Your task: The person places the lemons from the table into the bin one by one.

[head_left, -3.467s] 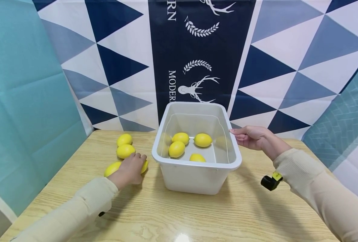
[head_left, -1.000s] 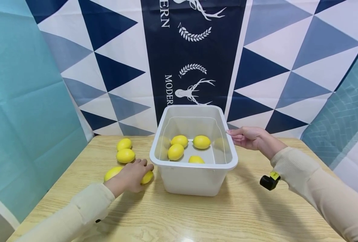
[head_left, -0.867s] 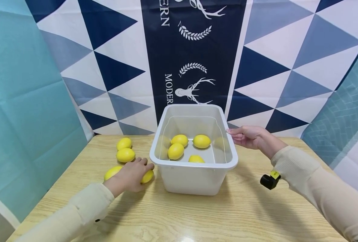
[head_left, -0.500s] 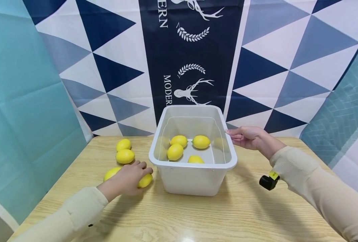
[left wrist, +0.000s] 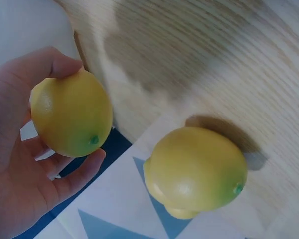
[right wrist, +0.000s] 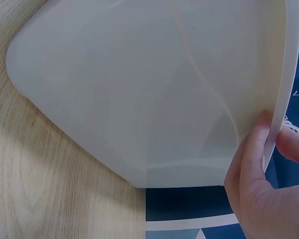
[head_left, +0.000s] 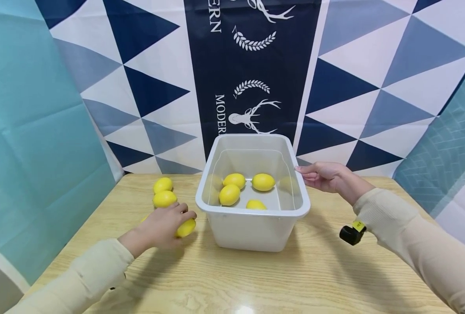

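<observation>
My left hand [head_left: 158, 227] holds a yellow lemon [head_left: 186, 228] over the table, left of a pale grey plastic bin [head_left: 248, 231]. In the left wrist view, thumb and fingers curl round that lemon [left wrist: 72, 112], its green tip showing. Beyond the left hand lie two loose lemons, a nearer one [head_left: 164, 199] and a farther one [head_left: 163, 184]. Another lemon is almost wholly hidden behind the hand. Several lemons, one of them [head_left: 263, 182] towards the right, rest inside the bin. My right hand [head_left: 326, 178] pinches the bin's right rim between thumb and fingers, as the right wrist view shows.
The bin stands upright on a light wooden table [head_left: 232, 279]. Behind the table hangs a patterned cloth [head_left: 252, 65] with triangles and deer heads. Teal cloth [head_left: 40, 131] closes off the left side. A small black camera [head_left: 351, 235] hangs at the right wrist.
The left hand, with the lemon, has shifted slightly left and now covers most of the lemon behind it. The right hand keeps its place on the rim. The head view has shifted a little.
</observation>
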`<act>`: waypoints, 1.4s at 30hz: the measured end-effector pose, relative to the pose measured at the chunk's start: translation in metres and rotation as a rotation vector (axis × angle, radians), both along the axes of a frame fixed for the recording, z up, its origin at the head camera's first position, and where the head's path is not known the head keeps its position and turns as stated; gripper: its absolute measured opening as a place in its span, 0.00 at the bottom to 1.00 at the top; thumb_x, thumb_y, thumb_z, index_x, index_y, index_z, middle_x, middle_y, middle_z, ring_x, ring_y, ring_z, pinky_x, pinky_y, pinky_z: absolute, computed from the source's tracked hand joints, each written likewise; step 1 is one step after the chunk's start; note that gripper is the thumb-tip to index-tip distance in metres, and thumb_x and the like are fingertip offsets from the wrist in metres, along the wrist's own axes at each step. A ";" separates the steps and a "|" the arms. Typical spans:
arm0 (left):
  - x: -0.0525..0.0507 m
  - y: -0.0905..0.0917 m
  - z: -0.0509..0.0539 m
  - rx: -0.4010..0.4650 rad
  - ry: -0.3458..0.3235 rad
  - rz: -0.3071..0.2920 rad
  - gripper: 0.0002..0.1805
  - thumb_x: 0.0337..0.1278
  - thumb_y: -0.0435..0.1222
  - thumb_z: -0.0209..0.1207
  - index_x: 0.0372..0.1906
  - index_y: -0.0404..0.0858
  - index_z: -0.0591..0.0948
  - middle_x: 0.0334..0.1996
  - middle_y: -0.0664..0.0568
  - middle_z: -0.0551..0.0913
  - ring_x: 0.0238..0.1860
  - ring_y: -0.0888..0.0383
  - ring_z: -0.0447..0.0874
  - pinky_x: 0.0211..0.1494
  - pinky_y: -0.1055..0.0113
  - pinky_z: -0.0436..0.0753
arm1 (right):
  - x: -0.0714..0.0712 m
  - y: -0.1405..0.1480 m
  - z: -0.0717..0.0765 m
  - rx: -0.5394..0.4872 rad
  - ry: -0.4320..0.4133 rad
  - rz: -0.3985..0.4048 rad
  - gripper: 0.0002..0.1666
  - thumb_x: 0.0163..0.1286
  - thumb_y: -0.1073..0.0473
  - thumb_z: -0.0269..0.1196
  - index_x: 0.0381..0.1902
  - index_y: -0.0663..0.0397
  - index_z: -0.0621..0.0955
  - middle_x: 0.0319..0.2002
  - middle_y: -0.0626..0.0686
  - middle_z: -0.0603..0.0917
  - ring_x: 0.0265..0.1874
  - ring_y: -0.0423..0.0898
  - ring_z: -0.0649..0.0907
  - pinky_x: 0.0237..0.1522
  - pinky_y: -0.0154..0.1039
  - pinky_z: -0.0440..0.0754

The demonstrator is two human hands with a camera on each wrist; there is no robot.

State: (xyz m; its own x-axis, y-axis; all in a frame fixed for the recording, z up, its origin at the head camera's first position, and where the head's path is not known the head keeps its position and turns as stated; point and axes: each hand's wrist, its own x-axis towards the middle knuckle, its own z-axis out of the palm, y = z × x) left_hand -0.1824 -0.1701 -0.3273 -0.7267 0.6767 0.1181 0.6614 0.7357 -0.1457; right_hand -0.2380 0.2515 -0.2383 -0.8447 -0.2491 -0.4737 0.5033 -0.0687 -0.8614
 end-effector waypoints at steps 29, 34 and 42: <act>0.005 -0.002 0.039 -0.015 -0.245 0.130 0.25 0.35 0.37 0.70 0.46 0.46 0.79 0.38 0.54 0.78 0.36 0.58 0.73 0.33 0.61 0.79 | 0.001 0.001 -0.001 0.005 0.000 -0.024 0.11 0.66 0.64 0.62 0.25 0.50 0.85 0.27 0.46 0.88 0.30 0.38 0.87 0.41 0.29 0.86; 0.005 0.000 0.052 -0.034 -0.315 0.176 0.26 0.34 0.36 0.69 0.48 0.47 0.79 0.40 0.54 0.78 0.37 0.57 0.73 0.33 0.62 0.76 | 0.000 0.001 -0.001 0.004 0.008 -0.015 0.11 0.67 0.64 0.61 0.25 0.50 0.85 0.27 0.47 0.88 0.30 0.38 0.87 0.40 0.29 0.86; 0.004 0.000 0.069 -0.021 -0.365 0.185 0.28 0.35 0.35 0.72 0.50 0.46 0.78 0.44 0.54 0.79 0.39 0.57 0.73 0.38 0.59 0.78 | 0.000 0.000 -0.002 0.007 0.012 -0.004 0.12 0.68 0.65 0.60 0.25 0.50 0.86 0.27 0.47 0.88 0.30 0.37 0.87 0.40 0.29 0.86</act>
State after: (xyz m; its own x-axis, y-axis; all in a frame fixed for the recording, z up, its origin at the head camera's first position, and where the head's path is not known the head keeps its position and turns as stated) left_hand -0.1785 -0.1699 -0.2585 -0.8282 0.5301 -0.1820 0.5292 0.8465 0.0578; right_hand -0.2382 0.2520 -0.2399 -0.8511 -0.2425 -0.4656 0.4930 -0.0645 -0.8676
